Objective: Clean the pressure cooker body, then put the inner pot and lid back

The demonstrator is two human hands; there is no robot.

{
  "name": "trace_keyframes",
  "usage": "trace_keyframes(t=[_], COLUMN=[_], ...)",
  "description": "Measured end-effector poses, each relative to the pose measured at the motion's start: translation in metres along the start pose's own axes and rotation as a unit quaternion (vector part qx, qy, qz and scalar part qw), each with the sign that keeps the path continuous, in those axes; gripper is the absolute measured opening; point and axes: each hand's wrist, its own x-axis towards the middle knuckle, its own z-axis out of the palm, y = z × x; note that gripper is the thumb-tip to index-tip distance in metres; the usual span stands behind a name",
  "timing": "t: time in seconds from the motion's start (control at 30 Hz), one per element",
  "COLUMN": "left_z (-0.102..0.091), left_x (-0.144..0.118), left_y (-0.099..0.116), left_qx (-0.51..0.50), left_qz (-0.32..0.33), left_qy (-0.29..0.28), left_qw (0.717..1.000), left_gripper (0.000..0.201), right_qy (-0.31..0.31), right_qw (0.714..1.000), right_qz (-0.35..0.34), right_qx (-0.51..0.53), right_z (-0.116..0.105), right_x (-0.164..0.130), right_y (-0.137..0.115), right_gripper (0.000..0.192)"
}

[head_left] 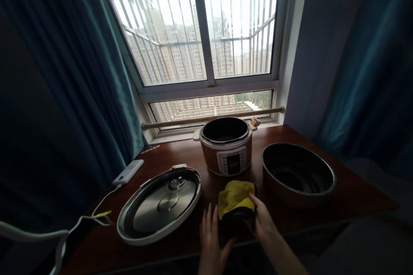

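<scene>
A folded yellow cloth [236, 197] with a dark edge is gripped at its right side by my right hand [263, 219]. My left hand [213, 238] is just left of the cloth, fingers stretched out and thumb apart, with nothing in it. Behind the cloth stands a brown and white electric pressure cooker [211, 157] without its lid, its dark inner pot showing. The round lid [161, 206] lies underside up to the left of my hands. To the right sits a dark inner pot [298, 169] with a pale rim.
A white power strip [128, 172] lies at the table's left side, with white cables [64, 234] running off the left edge. The brown table [258, 137] stands against a barred window [206, 34]. Blue curtains [80, 60] hang at both sides, and a rod [216, 117] crosses the window's bottom.
</scene>
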Motion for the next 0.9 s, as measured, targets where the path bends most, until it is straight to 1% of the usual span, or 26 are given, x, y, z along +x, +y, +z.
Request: trace_keyframes(t=[0.07,0.1,0.13,0.17,0.2,0.23,0.27,0.33,0.4,0.47,0.5,0.57,0.67,0.77,0.83,0.87,0.9], left_z=[-0.004,-0.008,-0.01,-0.012,-0.012,-0.011,-0.008,0.0,0.009,0.015,0.017,0.018,0.017,0.018,0.02,0.022,0.024], left_x=[0.0,0.002,0.004,0.006,0.007,0.007,0.005,0.0,-0.006,-0.01,-0.012,-0.012,-0.011,-0.013,-0.016,-0.017,-0.018], left_y=[0.005,0.007,0.007,0.005,0.0,-0.006,-0.014,-0.029,-0.04,-0.045,-0.046,-0.047,-0.05,-0.056,-0.059,-0.06,-0.061], left_qx=[0.032,0.044,0.054,0.061,0.067,0.072,0.077,0.091,0.109,0.124,0.128,0.126,0.116,0.132,0.145,0.148,0.15], left_qz=[-0.006,0.002,0.012,0.027,0.05,0.078,0.108,0.163,0.19,0.195,0.192,0.186,0.202,0.192,0.165,0.156,0.15], left_qy=[0.093,0.131,0.162,0.178,0.179,0.164,0.136,0.061,0.002,-0.032,-0.042,-0.058,-0.064,-0.052,-0.041,-0.033,-0.029], left_qw=[0.995,0.99,0.985,0.982,0.98,0.981,0.982,0.981,0.976,0.972,0.972,0.973,0.97,0.971,0.975,0.976,0.977], left_gripper=[0.083,0.083,0.08,0.074,0.066,0.058,0.053,0.056,0.064,0.07,0.072,0.075,0.075,0.071,0.069,0.07,0.072], right_qy=[-0.053,-0.069,-0.081,-0.084,-0.078,-0.063,-0.039,0.027,0.096,0.138,0.146,0.146,0.147,0.165,0.159,0.153,0.147], right_qw=[0.998,0.996,0.995,0.995,0.996,0.997,0.996,0.985,0.953,0.913,0.894,0.859,0.806,0.741,0.699,0.682,0.672], right_qz=[0.037,0.049,0.051,0.047,0.038,0.021,-0.007,-0.093,-0.188,-0.248,-0.269,-0.302,-0.342,-0.362,-0.381,-0.393,-0.403], right_qx=[0.011,0.01,0.003,-0.011,-0.028,-0.05,-0.078,-0.145,-0.218,-0.292,-0.326,-0.387,-0.46,-0.541,-0.584,-0.597,-0.604], right_z=[0.02,0.028,0.033,0.034,0.03,0.023,0.012,-0.018,-0.049,-0.073,-0.082,-0.091,-0.096,-0.093,-0.085,-0.078,-0.069], right_x=[-0.01,-0.013,-0.015,-0.015,-0.013,-0.008,-0.002,0.013,0.028,0.039,0.043,0.046,0.048,0.048,0.044,0.039,0.031], right_y=[0.008,0.011,0.014,0.016,0.016,0.015,0.012,0.005,-0.002,-0.007,-0.008,-0.01,-0.012,-0.014,-0.015,-0.016,-0.017], right_gripper=[0.026,0.028,0.031,0.033,0.034,0.034,0.035,0.039,0.043,0.046,0.046,0.046,0.042,0.039,0.04,0.041,0.04])
